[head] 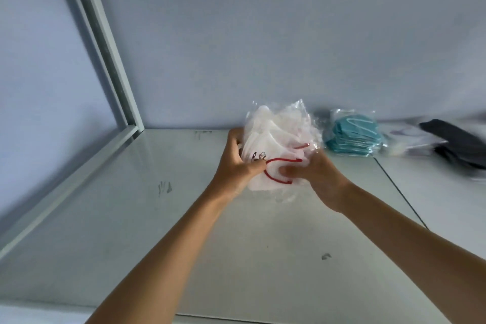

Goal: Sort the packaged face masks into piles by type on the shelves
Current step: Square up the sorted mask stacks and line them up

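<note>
Reaching forward from the near edge of the shelf (110,231), two bare forearms meet over its middle. Nearest the viewer, the pale shelf surface lies bare and scuffed on both sides of the arms, with wide room to the left of the hands as far as the raised metal frame rail (105,60) that borders it.

Between the hands is the stack of white masks (273,144), sealed in clear wrappers, with red ear loops showing. The left hand (236,166) has its grip curled around the stack's left edge; the right hand (318,176) pinches the lower right edge, thumb on top. The stack seems to be lifted slightly above the shelf, though that is hard to tell.

Right of the white stack, just beside it, lies a pile of teal masks (355,137). Beyond that pile sit blurred dark masks (457,144). Behind everything, the back wall (263,34) closes off the shelf.
</note>
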`<state>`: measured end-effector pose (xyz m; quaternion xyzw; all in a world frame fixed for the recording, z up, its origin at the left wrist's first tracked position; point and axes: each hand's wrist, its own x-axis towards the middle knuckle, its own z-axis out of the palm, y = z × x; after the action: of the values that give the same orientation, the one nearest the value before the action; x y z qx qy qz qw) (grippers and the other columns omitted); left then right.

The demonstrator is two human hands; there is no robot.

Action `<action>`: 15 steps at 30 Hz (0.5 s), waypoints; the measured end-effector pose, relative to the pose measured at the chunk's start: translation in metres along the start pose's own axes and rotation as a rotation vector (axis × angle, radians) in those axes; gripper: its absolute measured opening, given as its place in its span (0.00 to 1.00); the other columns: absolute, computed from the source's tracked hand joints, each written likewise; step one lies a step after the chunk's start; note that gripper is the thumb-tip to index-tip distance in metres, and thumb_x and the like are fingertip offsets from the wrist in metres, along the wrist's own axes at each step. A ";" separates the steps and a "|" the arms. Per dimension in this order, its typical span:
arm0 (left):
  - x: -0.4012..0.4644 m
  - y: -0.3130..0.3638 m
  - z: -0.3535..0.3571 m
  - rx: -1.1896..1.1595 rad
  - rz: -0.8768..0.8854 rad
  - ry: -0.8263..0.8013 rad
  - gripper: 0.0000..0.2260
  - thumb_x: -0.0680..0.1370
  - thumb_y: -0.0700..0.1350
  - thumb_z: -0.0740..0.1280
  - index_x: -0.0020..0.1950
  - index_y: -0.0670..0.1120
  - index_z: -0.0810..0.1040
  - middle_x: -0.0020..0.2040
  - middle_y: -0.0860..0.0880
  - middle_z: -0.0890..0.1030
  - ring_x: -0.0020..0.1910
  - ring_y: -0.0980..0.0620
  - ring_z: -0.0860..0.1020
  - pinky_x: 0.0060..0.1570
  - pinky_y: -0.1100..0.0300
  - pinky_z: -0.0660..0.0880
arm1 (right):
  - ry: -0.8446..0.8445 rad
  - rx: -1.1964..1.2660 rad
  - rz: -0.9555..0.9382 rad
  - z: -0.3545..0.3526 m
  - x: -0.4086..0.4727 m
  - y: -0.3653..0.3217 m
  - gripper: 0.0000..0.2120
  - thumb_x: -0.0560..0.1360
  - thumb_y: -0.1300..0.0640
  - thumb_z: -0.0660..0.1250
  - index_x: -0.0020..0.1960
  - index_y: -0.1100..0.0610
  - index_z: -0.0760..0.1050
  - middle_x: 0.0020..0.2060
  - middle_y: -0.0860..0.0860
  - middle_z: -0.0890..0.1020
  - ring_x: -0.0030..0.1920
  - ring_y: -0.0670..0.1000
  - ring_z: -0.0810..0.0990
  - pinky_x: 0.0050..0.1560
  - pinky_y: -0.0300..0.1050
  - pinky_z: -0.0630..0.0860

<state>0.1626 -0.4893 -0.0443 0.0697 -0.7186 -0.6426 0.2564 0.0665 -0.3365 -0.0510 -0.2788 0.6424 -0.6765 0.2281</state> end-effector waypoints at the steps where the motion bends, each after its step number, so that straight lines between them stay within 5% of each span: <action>1: -0.003 0.001 0.009 -0.008 0.045 -0.011 0.26 0.64 0.36 0.68 0.58 0.54 0.67 0.53 0.52 0.77 0.47 0.61 0.78 0.45 0.68 0.75 | -0.004 -0.022 -0.046 -0.009 -0.006 -0.002 0.42 0.61 0.65 0.79 0.70 0.64 0.64 0.58 0.60 0.79 0.57 0.57 0.80 0.50 0.48 0.79; 6: -0.010 -0.008 0.044 -0.078 0.109 -0.088 0.43 0.64 0.30 0.65 0.76 0.49 0.53 0.62 0.57 0.71 0.54 0.68 0.76 0.48 0.71 0.72 | 0.068 -0.060 -0.117 -0.037 -0.038 0.008 0.39 0.63 0.78 0.72 0.64 0.50 0.64 0.57 0.56 0.79 0.52 0.49 0.82 0.43 0.40 0.80; 10: -0.017 -0.020 0.051 -0.064 0.073 -0.106 0.43 0.63 0.32 0.64 0.74 0.52 0.54 0.60 0.44 0.72 0.49 0.61 0.78 0.48 0.69 0.73 | 0.050 -0.085 -0.075 -0.047 -0.053 0.031 0.44 0.61 0.77 0.74 0.68 0.54 0.57 0.62 0.58 0.75 0.57 0.51 0.80 0.43 0.41 0.80; 15: -0.018 -0.028 0.047 -0.071 0.086 -0.072 0.41 0.63 0.33 0.64 0.73 0.52 0.55 0.59 0.47 0.74 0.53 0.61 0.77 0.53 0.68 0.73 | 0.118 -0.029 -0.138 -0.044 -0.049 0.035 0.49 0.58 0.73 0.77 0.72 0.55 0.56 0.63 0.56 0.74 0.57 0.45 0.80 0.45 0.36 0.78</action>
<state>0.1499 -0.4441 -0.0787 0.0063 -0.7064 -0.6583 0.2599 0.0716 -0.2737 -0.0913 -0.2853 0.6435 -0.6966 0.1385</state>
